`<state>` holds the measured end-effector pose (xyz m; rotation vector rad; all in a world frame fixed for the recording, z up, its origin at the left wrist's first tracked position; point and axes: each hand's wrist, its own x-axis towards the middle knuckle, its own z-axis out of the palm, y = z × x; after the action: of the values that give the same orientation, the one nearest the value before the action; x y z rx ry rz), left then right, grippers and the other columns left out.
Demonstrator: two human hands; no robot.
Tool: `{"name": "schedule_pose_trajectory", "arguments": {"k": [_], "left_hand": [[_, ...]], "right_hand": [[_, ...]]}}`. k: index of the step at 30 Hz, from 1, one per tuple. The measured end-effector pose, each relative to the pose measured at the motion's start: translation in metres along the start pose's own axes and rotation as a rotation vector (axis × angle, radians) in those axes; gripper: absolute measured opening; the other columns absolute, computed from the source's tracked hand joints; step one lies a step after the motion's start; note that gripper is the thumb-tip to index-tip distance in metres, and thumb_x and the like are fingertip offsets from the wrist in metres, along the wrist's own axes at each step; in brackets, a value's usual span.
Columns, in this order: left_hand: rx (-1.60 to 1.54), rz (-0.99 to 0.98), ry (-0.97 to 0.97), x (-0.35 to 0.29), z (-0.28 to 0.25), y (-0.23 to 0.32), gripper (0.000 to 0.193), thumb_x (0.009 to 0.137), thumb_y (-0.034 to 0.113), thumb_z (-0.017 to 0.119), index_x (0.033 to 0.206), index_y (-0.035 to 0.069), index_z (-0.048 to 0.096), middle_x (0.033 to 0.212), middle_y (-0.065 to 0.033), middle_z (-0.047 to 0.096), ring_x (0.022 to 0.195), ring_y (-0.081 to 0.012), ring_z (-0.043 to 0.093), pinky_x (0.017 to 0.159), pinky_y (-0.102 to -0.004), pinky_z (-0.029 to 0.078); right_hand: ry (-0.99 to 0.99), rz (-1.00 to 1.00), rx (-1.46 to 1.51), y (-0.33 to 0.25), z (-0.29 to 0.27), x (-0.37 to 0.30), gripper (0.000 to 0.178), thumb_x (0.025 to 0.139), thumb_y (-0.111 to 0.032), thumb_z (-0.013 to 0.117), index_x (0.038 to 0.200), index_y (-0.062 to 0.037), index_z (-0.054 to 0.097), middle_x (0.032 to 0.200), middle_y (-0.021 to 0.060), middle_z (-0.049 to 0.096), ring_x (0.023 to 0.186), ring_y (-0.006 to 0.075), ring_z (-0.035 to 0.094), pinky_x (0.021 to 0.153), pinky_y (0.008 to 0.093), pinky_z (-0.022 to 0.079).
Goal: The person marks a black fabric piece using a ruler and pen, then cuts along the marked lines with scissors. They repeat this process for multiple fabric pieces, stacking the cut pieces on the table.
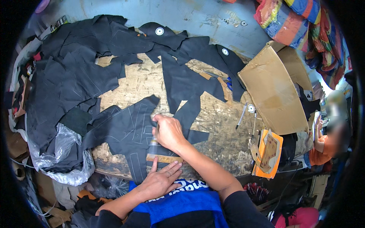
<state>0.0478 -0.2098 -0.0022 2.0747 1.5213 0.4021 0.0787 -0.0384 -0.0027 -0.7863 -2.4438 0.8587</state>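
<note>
The right hand (169,131) has its grip curled around a slim tool (153,143), kind unclear, above pale-lined black cloth (127,127) on the surface (228,131). The left hand (161,182), grip spread, grasping nothing, touches a wooden strip (165,158) on the cloth, probably to steady it.

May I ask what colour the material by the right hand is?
The material is black, best seen in the head view.
</note>
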Motion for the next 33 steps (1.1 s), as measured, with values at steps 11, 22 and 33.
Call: {"name": "schedule_pose_trajectory", "arguments": {"k": [11, 22, 33], "left_hand": [[-0.021, -0.031, -0.038, 0.001, -0.002, 0.001, 0.052, 0.091, 0.042, 0.051, 0.125, 0.004, 0.054, 0.142, -0.0102, 0.041, 0.136, -0.0199, 0.032, 0.106, -0.0663, 0.005], [-0.093, -0.055, -0.01, 0.008, -0.002, 0.005, 0.055, 0.086, 0.039, 0.06, 0.125, 0.003, 0.054, 0.14, -0.0121, 0.044, 0.135, -0.0234, 0.033, 0.107, -0.0636, -0.001], [0.025, 0.07, -0.031, 0.061, 0.012, 0.016, 0.055, 0.084, 0.038, 0.061, 0.127, 0.003, 0.052, 0.144, -0.0121, 0.038, 0.136, -0.0246, 0.031, 0.104, -0.0697, 0.006]], "right_hand": [[0.431, -0.151, 0.441, -0.013, -0.185, 0.069, 0.016, 0.069, 0.003, 0.058, 0.081, -0.0077, 0.057, 0.079, -0.0026, 0.054, 0.071, 0.0064, 0.049, 0.063, 0.0219, 0.042], [1.509, -0.174, 0.604, 0.128, -0.536, -0.043, 0.027, 0.073, 0.005, 0.051, 0.098, 0.0095, 0.06, 0.098, 0.0185, 0.063, 0.083, 0.0312, 0.065, 0.074, 0.042, 0.055], [1.217, 0.008, 0.023, 0.128, -0.384, -0.125, 0.017, 0.087, -0.018, 0.066, 0.092, -0.0018, 0.062, 0.083, 0.0061, 0.066, 0.075, 0.0125, 0.06, 0.068, 0.0257, 0.048]]}}
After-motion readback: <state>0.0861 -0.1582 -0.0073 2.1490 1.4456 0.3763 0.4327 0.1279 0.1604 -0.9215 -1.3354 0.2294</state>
